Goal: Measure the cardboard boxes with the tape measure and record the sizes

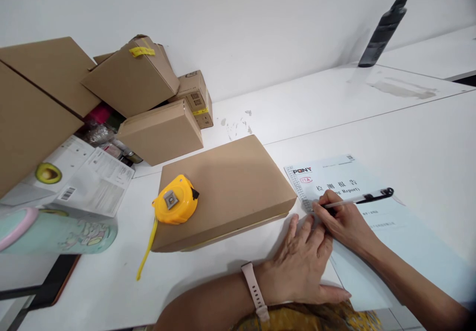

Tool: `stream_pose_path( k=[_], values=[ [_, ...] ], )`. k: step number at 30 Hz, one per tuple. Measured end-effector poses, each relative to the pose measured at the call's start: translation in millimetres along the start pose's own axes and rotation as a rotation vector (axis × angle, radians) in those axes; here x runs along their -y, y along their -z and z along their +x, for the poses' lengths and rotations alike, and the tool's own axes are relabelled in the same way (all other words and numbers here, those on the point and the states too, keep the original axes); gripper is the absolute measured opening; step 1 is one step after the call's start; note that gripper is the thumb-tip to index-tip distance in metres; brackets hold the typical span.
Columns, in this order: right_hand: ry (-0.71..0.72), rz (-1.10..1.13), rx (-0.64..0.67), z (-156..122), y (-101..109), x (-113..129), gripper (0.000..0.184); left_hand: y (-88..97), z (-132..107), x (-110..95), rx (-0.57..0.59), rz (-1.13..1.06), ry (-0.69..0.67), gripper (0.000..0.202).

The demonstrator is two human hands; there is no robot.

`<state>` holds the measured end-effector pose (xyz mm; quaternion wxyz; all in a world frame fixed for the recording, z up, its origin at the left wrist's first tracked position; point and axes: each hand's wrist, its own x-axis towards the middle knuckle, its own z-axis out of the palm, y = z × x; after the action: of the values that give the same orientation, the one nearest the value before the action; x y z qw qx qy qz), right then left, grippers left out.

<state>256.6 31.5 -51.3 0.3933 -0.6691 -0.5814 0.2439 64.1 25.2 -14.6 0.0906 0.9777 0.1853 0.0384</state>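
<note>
A pen [357,200] with a clear barrel and black cap end is gripped in my right hand [345,222]. Its tip rests at the left margin of a pale blue printed report [394,222], where small handwriting runs down the edge. My left hand [303,261], wearing a pink watch band, lies flat with spread fingers across the table and the report's lower left edge. Left of the hands is a flat cardboard box [230,182], and on its left end sits a yellow tape measure [176,199] with a yellow strap hanging down.
Several cardboard boxes [130,78] are stacked at the back left. In front of them are a white carton [100,177] with an avocado picture and a mint green bottle [74,231] lying sideways in view. A dark bottle [383,33] stands at the back right.
</note>
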Motion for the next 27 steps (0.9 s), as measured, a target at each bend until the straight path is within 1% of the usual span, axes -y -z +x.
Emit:
stream_pose_path(
  k=[10,14,20,27],
  values=[
    [-0.004,-0.029,-0.016,0.0,0.7,-0.4,0.023,-3.1,0.3,-0.1,0.001,-0.01,0.005,0.092],
    [-0.016,-0.026,-0.012,0.6,0.3,1.7,0.024,-4.7,0.6,-0.1,0.0,-0.039,0.01,0.093],
    [-0.036,-0.036,-0.042,0.3,0.8,3.7,0.025,-4.5,0.2,0.8,0.002,-0.098,0.017,0.09],
    [-0.06,-0.032,-0.015,-0.3,0.6,2.9,0.024,-5.1,0.2,0.1,0.014,-0.098,0.029,0.091]
  ],
)
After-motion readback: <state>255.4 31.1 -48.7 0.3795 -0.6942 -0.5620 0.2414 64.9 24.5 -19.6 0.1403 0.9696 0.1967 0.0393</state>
